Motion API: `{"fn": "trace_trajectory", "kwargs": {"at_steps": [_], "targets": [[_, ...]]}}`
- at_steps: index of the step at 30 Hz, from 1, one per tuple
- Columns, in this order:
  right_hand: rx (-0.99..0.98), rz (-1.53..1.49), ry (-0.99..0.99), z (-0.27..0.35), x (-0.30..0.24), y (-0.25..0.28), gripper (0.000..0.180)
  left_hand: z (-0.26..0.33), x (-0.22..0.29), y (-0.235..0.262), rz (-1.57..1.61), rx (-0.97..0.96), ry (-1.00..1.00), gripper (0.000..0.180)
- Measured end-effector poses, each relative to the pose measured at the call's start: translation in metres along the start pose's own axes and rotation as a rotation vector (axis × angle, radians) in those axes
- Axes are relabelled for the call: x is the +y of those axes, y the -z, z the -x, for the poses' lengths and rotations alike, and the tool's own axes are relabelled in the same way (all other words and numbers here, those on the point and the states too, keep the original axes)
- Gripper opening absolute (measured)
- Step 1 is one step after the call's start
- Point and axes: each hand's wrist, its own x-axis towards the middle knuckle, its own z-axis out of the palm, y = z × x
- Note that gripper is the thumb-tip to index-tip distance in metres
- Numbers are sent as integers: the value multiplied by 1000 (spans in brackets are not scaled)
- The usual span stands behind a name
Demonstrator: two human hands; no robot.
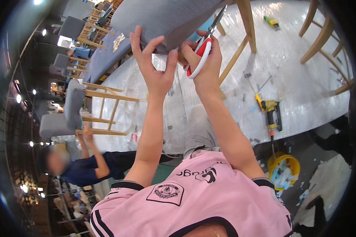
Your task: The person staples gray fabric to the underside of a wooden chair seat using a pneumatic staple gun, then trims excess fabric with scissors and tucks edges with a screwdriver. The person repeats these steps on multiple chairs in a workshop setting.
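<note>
Pink shirt [209, 197] below, both hands raised to a grey cushion [166, 17].
Left hand [154, 67] is spread against it — red-handled scissors [203, 47] are gripped by right hand [203, 63].

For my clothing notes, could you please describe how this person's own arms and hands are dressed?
Both forearms are bare: no gloves, watch or rings visible on the left hand or right hand. The short sleeves of a pink jersey end in dark trim; a crest sits on the chest.

scissors [203, 49]: glossy red-and-white plastic handles, bright metal blades
chair seat [166, 17]: matt grey woven cloth
chair legs [247, 23]: smooth pale wood
floor sheet [304, 87]: shiny clear plastic film
</note>
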Motion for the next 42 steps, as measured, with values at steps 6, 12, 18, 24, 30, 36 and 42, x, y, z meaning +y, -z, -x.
{"fn": "trace_trajectory", "kwargs": {"at_steps": [6, 12, 18, 24, 30, 36, 42], "targets": [[-12, 169, 4, -2, 9, 27, 48, 27, -2, 3, 132, 203, 191, 43], [34, 734, -240, 34, 56, 199, 42, 38, -2, 9, 357, 138, 412, 31], [35, 1082, -786, 95, 147, 387, 50, 47, -1, 4, 196, 133, 285, 12], [-138, 1041, -731, 88, 143, 377, 53, 26, 15, 6, -146, 160, 110, 19], [-50, 1059, -728, 73, 107, 383, 52, 19, 7, -11, -266, 163, -63, 13], [91, 1011, -719, 100, 84, 405, 56, 55, -1, -17, -219, 137, -19, 11], [131, 990, -731, 132, 77, 426, 51, 59, -1, -23, 322, 242, 314, 65]]}}
